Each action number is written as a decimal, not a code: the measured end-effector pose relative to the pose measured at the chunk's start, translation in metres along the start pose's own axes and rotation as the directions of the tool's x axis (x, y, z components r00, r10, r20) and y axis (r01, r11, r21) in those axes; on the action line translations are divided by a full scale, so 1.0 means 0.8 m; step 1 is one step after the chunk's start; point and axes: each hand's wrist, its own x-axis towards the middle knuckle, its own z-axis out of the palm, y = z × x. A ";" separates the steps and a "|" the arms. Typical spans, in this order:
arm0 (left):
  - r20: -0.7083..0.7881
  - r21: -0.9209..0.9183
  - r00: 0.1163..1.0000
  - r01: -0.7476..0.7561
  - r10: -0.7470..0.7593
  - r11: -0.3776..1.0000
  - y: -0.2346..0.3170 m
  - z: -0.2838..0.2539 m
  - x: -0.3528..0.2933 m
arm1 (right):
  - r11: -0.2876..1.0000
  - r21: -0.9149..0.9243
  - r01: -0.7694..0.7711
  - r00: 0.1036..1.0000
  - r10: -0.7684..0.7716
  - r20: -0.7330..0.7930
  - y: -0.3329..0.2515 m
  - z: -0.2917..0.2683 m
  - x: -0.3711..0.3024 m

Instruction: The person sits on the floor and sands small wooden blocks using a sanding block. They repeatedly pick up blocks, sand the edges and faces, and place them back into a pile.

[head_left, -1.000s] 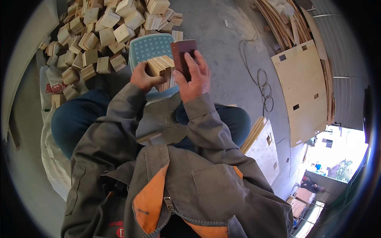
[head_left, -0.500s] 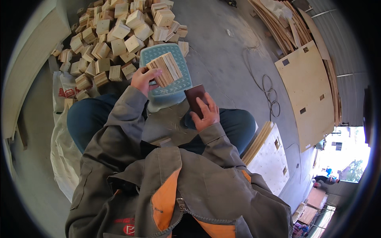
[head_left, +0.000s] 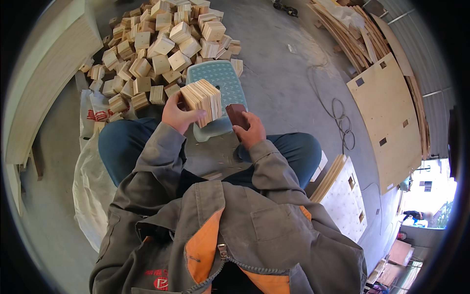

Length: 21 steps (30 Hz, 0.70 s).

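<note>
My left hand (head_left: 179,115) is closed on a plywood block (head_left: 205,101), with the thumb on its near side and its layered edges showing. The block is tilted above the near left part of a pale blue-green plastic stool (head_left: 223,78). In my right hand (head_left: 253,131) is a reddish-brown sanding block (head_left: 237,114), gripped between thumb and fingers. It is just right of the plywood block, with a small gap between the two. The fingers under each piece are partly hidden.
A heap of plywood blocks (head_left: 161,46) lies beyond the stool, to the left. White sacking (head_left: 90,186) lies by my left knee. Drilled boards (head_left: 342,191) stand by my right knee, larger panels (head_left: 387,117) farther right. A cable (head_left: 338,110) is looped on the floor.
The plywood block has been turned in my left hand, so more of its layered sides show. My right hand has tilted the sanding block and brought it nearer. The whole view has shifted slightly.
</note>
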 end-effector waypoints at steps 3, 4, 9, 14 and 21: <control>-0.038 0.477 0.965 -0.210 0.259 0.853 -0.006 -0.005 -0.007 | 0.997 0.037 0.072 0.994 -0.069 -0.080 -0.009 0.008 0.008; -0.021 0.557 0.957 -0.230 0.291 0.798 -0.001 -0.003 -0.010 | 0.994 0.031 0.107 0.988 -0.102 -0.117 -0.010 0.007 0.008; 0.038 0.714 0.951 -0.241 0.307 0.658 -0.007 -0.003 -0.014 | 0.941 0.169 0.293 0.950 -0.266 -0.167 -0.084 -0.021 0.009; 0.092 0.687 0.954 -0.269 0.286 0.675 -0.010 -0.002 -0.010 | 0.898 0.297 0.324 0.942 -0.335 -0.016 -0.096 -0.001 0.004; 0.075 0.628 0.960 -0.257 0.271 0.735 -0.011 -0.004 -0.005 | 0.997 0.064 -0.045 0.991 0.052 -0.121 0.000 -0.008 0.017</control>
